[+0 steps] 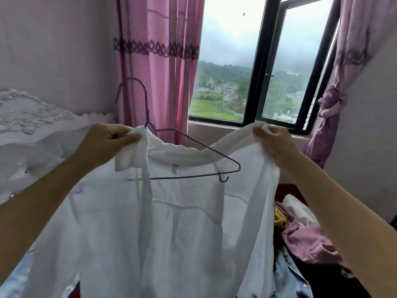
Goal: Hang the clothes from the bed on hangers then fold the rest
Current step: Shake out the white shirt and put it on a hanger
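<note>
A thin white garment (176,229) hangs in front of me, held up at its top edge. A purple wire hanger (193,160) sits partly inside its neck opening, hook up, with its right shoulder and lower bar showing through the opening. My left hand (107,139) grips the garment's left shoulder by the hanger's neck; whether it also holds the wire is hidden. My right hand (277,143) pinches the garment's right shoulder, pulling it up and outward, clear of the hanger's right end.
A heap of clothes (305,235) in pink, yellow and denim lies at the lower right. A padded headboard (32,134) stands to the left. Pink curtains (159,61) flank an open window (279,67) straight ahead.
</note>
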`<state>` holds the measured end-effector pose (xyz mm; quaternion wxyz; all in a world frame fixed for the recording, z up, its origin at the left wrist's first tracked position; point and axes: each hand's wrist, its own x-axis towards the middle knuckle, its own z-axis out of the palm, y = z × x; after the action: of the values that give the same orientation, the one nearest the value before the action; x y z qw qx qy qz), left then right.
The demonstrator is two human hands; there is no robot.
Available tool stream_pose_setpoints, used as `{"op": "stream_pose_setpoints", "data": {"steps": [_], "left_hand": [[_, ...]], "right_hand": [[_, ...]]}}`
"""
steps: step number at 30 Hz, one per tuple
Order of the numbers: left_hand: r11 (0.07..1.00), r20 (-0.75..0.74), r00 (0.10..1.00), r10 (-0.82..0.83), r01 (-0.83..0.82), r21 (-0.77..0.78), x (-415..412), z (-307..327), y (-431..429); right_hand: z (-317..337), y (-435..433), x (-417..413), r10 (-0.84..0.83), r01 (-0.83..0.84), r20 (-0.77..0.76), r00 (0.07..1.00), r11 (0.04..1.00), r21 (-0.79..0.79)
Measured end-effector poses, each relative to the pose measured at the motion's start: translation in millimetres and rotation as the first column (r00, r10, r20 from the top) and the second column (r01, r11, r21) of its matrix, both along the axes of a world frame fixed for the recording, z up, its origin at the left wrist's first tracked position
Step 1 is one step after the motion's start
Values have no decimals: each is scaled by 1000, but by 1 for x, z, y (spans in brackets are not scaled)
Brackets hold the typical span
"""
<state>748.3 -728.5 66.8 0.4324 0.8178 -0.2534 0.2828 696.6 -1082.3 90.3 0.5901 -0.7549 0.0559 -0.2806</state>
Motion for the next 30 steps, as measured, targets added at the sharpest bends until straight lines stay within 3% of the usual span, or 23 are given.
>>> {"op": "stream_pose_setpoints", "data": {"steps": [2, 6, 8, 10, 13, 17, 20, 22, 24, 26, 28, 30], "left_hand": [[997, 61, 998, 21, -26, 70, 1, 2, -8], [939, 293, 942, 163, -239, 249, 4, 1, -29], [932, 296, 930, 218, -288, 219, 6, 3, -40], [943, 265, 931, 253, -299, 148, 11, 7, -47], [979, 218, 954, 204, -203, -28, 16, 22, -49], [965, 196, 973, 124, -72, -251, 13, 38, -40], [934, 194, 976, 104, -28, -357, 13, 48, -28], [921, 212, 972, 102, -11, -390, 12, 55, -19], [917, 224, 970, 91, 6, -400, 10, 61, -11], [927, 246, 966, 84, 14, -374, 6, 68, -6], [944, 268, 960, 78, 15, -329, 0, 73, -6], [956, 276, 959, 70, 15, -292, -3, 77, -7]], "right_hand": [[16, 6, -1, -41, 41, 39, 998, 999, -21], [41, 31, -10, -17, 17, 99, 995, 1000, -6], [48, 54, -19, 48, -44, 107, 993, 998, -34], [50, 76, -31, 232, -222, 88, 969, 969, -112], [45, 98, -43, 444, -439, -55, 895, 848, -298], [46, 90, -46, 361, -354, -104, 927, 744, -567], [49, 74, -49, 376, -384, -190, 907, 554, -739], [54, 65, -52, 397, -300, -17, 918, 665, -684], [65, 51, -48, 260, 19, 346, 902, 775, -632], [79, 40, -39, 122, 246, 447, 886, 693, -677], [89, 40, -29, 92, 175, 277, 956, 581, -795], [92, 52, -23, 162, 7, 114, 980, 548, -836]]}}
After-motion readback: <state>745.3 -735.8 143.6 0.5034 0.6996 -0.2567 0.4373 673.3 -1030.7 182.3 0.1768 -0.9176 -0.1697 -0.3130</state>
